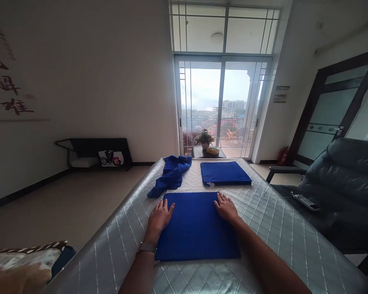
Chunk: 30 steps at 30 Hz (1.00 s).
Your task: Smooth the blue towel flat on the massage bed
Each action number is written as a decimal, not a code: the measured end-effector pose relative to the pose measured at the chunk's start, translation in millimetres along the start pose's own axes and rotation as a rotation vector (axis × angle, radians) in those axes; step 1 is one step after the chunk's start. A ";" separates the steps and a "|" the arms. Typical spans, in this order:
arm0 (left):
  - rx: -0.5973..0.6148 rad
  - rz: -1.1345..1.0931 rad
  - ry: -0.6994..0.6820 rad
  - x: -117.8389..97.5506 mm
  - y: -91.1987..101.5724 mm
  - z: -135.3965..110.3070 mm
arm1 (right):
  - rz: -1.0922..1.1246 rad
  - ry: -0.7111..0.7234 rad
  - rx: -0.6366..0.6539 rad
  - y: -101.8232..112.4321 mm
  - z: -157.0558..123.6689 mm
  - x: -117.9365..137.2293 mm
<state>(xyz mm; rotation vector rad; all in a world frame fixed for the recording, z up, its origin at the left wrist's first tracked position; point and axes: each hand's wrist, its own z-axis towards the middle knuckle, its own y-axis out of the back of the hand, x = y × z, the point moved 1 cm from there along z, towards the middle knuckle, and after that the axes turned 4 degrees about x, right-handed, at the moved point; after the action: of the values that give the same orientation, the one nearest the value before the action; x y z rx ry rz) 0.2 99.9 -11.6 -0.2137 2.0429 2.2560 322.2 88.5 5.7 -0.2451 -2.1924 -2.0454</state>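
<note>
Pressing down on the near folded blue cloth (198, 232), we have our left hand (159, 216) open and flat at its far-left corner and our right hand (226, 208) open and flat at its far-right corner, neither gripping. The cloth lies mid-mattress (279, 228), toward the near edge. A second folded cloth (224, 173) sits by the far edge, with a crumpled blue cloth (171, 173) left of it.

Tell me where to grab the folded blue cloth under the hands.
Likely its left and right edges, coming in from both sides. The folded blue cloth lies flat and square on the mattress, with the left hand and right hand open near its far corners, so both edges are free.
</note>
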 end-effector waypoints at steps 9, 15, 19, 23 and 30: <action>-0.204 0.058 -0.095 -13.5 1.4 -5.9 | 0.048 0.015 -0.041 -2.6 -0.8 1.2; -0.113 -0.005 -0.430 -93.6 2.8 -24.0 | 0.059 0.019 -0.063 -5.3 0.5 1.2; -0.065 -0.073 -0.563 -158.0 -0.2 -21.2 | 0.061 0.027 -0.075 -6.5 0.4 -0.5; 0.011 -0.121 -0.591 -202.5 -8.7 -4.2 | 0.041 0.068 -0.050 -7.8 -0.3 -3.4; 0.030 -0.056 -0.564 -195.9 -29.4 11.5 | 0.094 0.054 -0.066 -5.6 -2.2 -1.7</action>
<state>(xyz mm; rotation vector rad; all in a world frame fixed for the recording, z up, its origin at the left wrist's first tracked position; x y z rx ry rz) 197.6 119.5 -7.3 0.3276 1.7371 1.9525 322.6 85.9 0.0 -0.2908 -2.0444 -2.0505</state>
